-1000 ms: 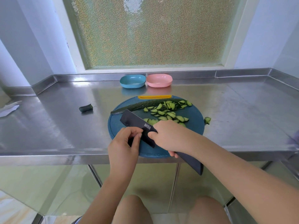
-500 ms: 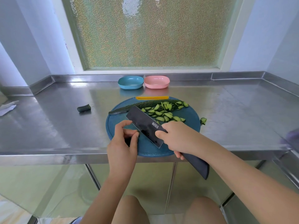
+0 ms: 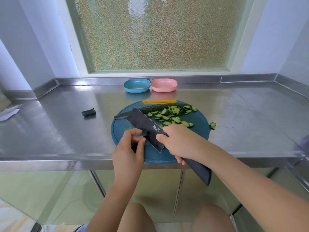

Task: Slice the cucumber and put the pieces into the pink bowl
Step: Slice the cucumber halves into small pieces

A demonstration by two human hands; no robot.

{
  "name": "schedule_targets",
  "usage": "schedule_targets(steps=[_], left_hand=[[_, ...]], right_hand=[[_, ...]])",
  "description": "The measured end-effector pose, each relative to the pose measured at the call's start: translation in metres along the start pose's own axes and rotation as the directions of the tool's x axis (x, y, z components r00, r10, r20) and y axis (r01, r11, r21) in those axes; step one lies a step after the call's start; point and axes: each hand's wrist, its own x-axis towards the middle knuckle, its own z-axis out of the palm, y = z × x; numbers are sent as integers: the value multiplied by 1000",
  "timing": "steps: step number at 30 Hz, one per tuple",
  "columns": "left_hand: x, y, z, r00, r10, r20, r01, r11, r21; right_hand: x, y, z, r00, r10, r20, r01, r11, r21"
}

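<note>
Our right hand (image 3: 178,141) gripped the black broad-bladed knife (image 3: 145,128) by its handle, blade tilted over the round blue cutting board (image 3: 122,129). Our left hand (image 3: 129,153), fingers curled, touched the blade's near edge; whether it pinched anything we could not tell. The dark-green uncut cucumber (image 3: 155,108) lay beyond both hands, lengthwise left-to-right, its free end nearer the left hand.

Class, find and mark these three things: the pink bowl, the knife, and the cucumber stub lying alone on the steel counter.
pink bowl (image 3: 163,88): head view, front wall.
knife (image 3: 142,123): head view, flat of the blade.
cucumber stub (image 3: 88,112): head view, dark skin.
</note>
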Motion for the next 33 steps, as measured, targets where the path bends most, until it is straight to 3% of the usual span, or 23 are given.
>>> schedule_targets(steps=[7,13,24,33], left_hand=[[1,-1,1,1000,11,-10,-11,1000,28],[1,-3,0,1000,20,-2,-20,999,36],[2,-2,0,1000,21,6,-22,999,45],[1,-1,0,1000,6,0,-6,999,52]], right_hand=[[-4,-7,4,993,-45,-113,30,990,-135],[0,-12,0,994,93,50,-91,995,-50],[2,-9,4,993,97,60,-95,995,-39],[9,4,5,999,15,49,-19,996,90]])
